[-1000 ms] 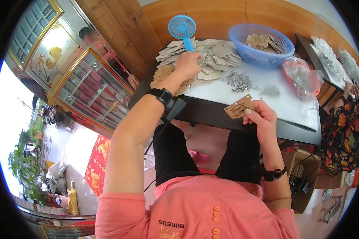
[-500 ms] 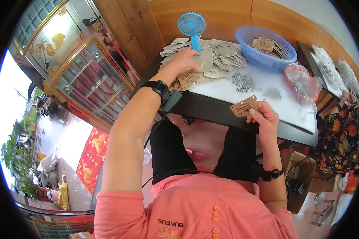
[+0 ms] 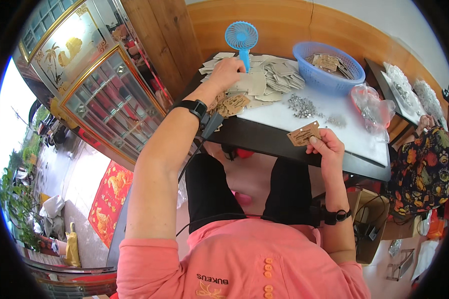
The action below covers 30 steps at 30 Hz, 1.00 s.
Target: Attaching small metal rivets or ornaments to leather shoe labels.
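Observation:
My right hand pinches a small brown printed card between thumb and fingers, just off the table's front edge. The card has small holes along its top edge. My left hand reaches over a heap of grey-backed cards, beside the handle of a blue handheld fan. Its fingers bend down and are mostly hidden, so whether they grip anything does not show. Brown printed cards lie below my left wrist. Small shiny metallic pieces sit in a loose pile between the heap and my right hand.
A blue plastic basket of cards stands at the back right. Beside it is a red tray under clear plastic bags. More bagged pieces lie further right, near another person in a flowered garment. A glass-fronted cabinet rises at left.
My left hand has drawn in its spread fingers and shifted slightly left and farther back over the heap. My right hand still holds the card. The whole view has tilted a little.

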Motion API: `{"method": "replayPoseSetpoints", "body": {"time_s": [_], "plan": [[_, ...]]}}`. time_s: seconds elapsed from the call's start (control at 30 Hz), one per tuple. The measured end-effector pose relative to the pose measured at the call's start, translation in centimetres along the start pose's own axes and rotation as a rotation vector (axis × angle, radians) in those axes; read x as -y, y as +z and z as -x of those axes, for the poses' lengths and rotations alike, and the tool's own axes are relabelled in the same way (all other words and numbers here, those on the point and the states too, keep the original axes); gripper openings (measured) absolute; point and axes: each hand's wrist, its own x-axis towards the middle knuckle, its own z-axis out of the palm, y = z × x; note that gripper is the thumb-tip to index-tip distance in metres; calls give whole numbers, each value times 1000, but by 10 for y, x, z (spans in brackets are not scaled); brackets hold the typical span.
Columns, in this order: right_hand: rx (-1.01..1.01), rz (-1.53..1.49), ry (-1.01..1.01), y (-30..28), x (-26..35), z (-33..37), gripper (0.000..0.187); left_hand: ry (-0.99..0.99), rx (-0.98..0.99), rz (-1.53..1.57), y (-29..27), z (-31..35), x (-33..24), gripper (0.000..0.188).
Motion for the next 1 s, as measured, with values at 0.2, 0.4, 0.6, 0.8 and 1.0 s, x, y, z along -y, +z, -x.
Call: {"method": "replayPoseSetpoints", "body": {"time_s": [0.2,0.4,0.6,0.8,1.0], "plan": [[-13,15,-1,-1,1,1,12,-130,-134,332,-15,-5,2,16],[-4,20,-1,-2,-1,1,12,-182,-104,449,-4,9,0,18],[7,-9,-26,-3,-3,0,13,-136,-133,359,-10,5,-6,9],[-11,-17,12,-2,0,1,13,-187,-243,540,-15,8,-23,10],[-4,-36,3,-9,-3,-2,12,-554,-197,803,-12,33,-69,23]]}}
